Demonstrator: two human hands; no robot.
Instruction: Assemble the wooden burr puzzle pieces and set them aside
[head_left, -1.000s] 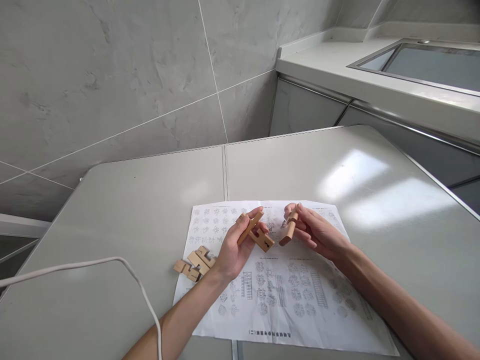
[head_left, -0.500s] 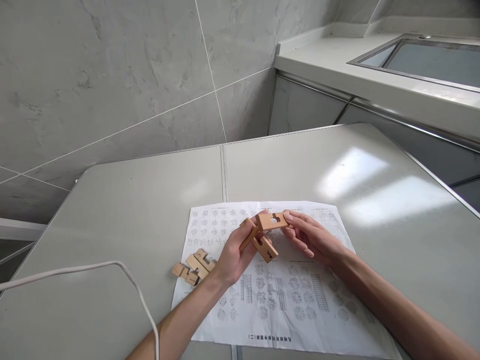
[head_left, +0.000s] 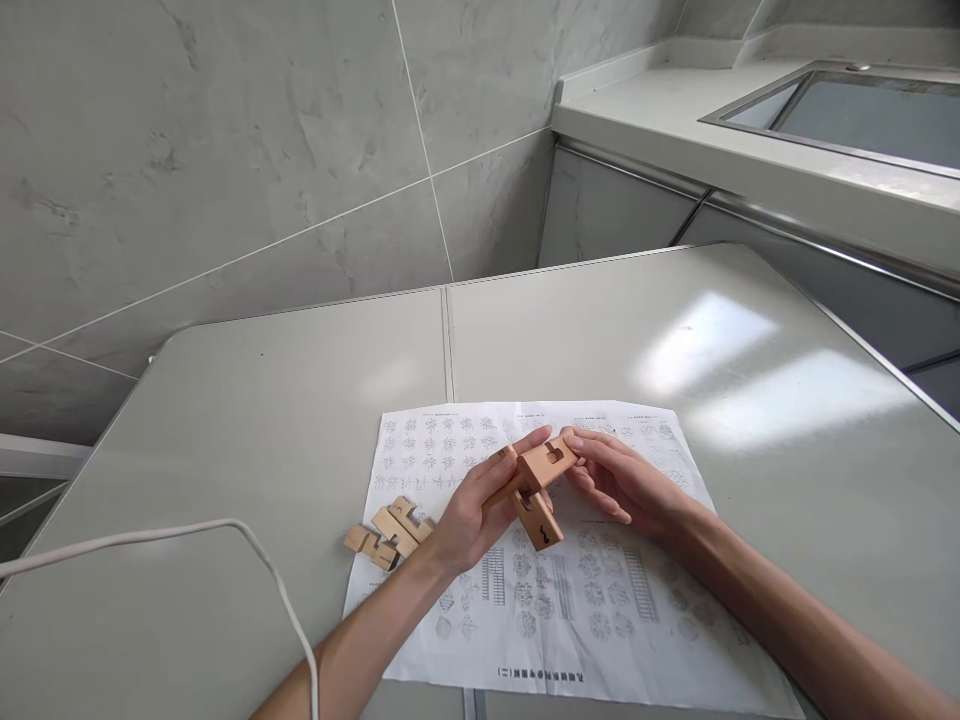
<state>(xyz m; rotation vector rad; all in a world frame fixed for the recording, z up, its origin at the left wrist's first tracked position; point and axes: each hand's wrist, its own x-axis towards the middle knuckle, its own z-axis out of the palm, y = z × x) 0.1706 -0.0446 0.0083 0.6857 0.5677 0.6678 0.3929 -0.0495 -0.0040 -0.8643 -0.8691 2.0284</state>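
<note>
Over a printed paper sheet (head_left: pixel 540 640), my left hand (head_left: pixel 472 510) is closed round wooden puzzle pieces that cross one another. One of them, a piece with a dark mark on its end (head_left: pixel 541 528), points down toward me. My right hand (head_left: pixel 622 475) pinches the far end of a notched wooden puzzle piece (head_left: pixel 549 458) between thumb and fingers. That piece has a shaped hole in its middle and touches the ones in my left hand; whether they interlock I cannot tell. Several loose wooden puzzle pieces (head_left: pixel 394 530) lie by my left forearm, partly on the sheet.
The sheet lies on a pale grey table (head_left: pixel 300 430) with a seam down its middle. A white cable (head_left: pixel 225 524) curves across the left side and over my left forearm. Beyond the table stand a tiled wall (head_left: pixel 285 130) and a counter (head_left: pixel 630 110) with a sink (head_left: pixel 862 115).
The notched piece in my right hand has tilted and turned, its hole now angled. The pieces in my left hand have dipped slightly toward me. The loose pieces stay put.
</note>
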